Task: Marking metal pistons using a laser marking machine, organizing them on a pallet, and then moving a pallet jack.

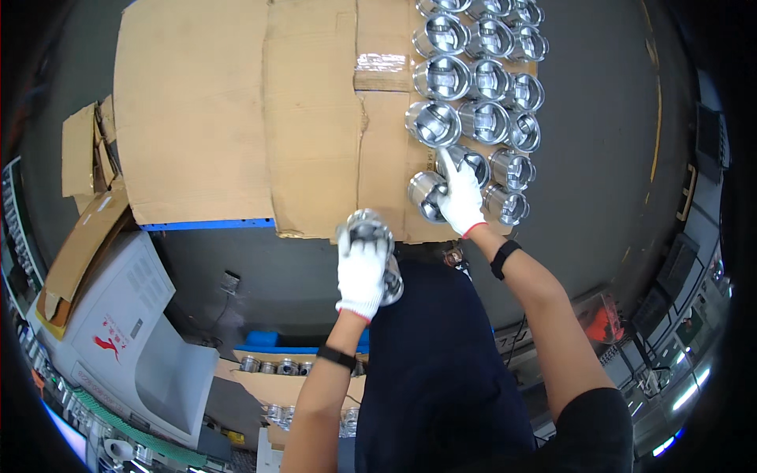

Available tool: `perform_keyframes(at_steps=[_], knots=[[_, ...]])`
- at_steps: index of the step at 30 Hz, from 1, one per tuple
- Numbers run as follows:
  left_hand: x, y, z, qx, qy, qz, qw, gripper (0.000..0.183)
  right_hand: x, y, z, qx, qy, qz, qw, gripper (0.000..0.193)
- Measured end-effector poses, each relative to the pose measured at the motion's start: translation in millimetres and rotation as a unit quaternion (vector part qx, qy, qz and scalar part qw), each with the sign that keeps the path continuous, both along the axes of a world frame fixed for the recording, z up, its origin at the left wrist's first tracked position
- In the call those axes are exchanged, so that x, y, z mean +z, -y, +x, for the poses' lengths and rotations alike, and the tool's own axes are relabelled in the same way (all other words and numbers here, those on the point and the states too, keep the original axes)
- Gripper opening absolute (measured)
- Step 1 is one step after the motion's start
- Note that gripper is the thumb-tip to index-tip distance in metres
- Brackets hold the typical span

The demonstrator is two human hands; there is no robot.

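Observation:
My left hand (362,272), in a white knit glove, is wrapped round a shiny metal piston (369,225) just off the near cardboard edge. A second piston (393,284) shows beside that palm, mostly covered by the hand. My right hand (461,199), gloved too, is at the near end of the piston rows, its index finger laid along the wall of a piston (473,164) and its other fingers curled. Left of its thumb stands another piston (426,195), slightly tilted. The right palm hides what lies under it.
Several pistons (441,76) stand in rows along the cardboard's right side. The brown cardboard sheet (197,110) lies over a blue-edged base (209,225). At left is a white machine housing (118,315) with folded cardboard (87,244) on it. More pistons (288,367) sit behind, near my left forearm.

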State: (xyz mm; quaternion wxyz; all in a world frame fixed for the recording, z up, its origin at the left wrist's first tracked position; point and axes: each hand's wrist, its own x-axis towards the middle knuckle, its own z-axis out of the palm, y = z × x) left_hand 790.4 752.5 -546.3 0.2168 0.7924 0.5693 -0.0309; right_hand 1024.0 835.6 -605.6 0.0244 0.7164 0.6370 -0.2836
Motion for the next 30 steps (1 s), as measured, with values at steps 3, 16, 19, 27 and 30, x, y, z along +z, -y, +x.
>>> perform_keyframes(at_steps=[3,16,19,27,30], knots=[[-38.5,-21.4,42.2,-0.022,-0.002,0.045,0.999,0.025,-6.3,19.8,31.1,0.093,0.02,0.047,0.994,0.074],[-80.1,-77.3,143.4,-0.048,0.006,0.005,0.999,0.035,-14.5,28.1,90.0,0.26,-0.002,0.043,0.965,0.047],[-44.1,-64.2,133.3,0.051,0.016,0.097,0.994,0.05,24.7,21.6,76.7,0.254,0.005,0.059,0.965,0.047],[181.1,124.6,83.0,0.272,-0.024,-0.1,0.957,0.061,244.9,109.8,147.9,0.294,-0.056,-0.111,0.948,0.045],[254.7,253.5,60.1,0.525,0.071,-0.246,0.812,0.059,299.2,128.0,203.9,0.281,0.012,-0.326,0.902,0.049]])
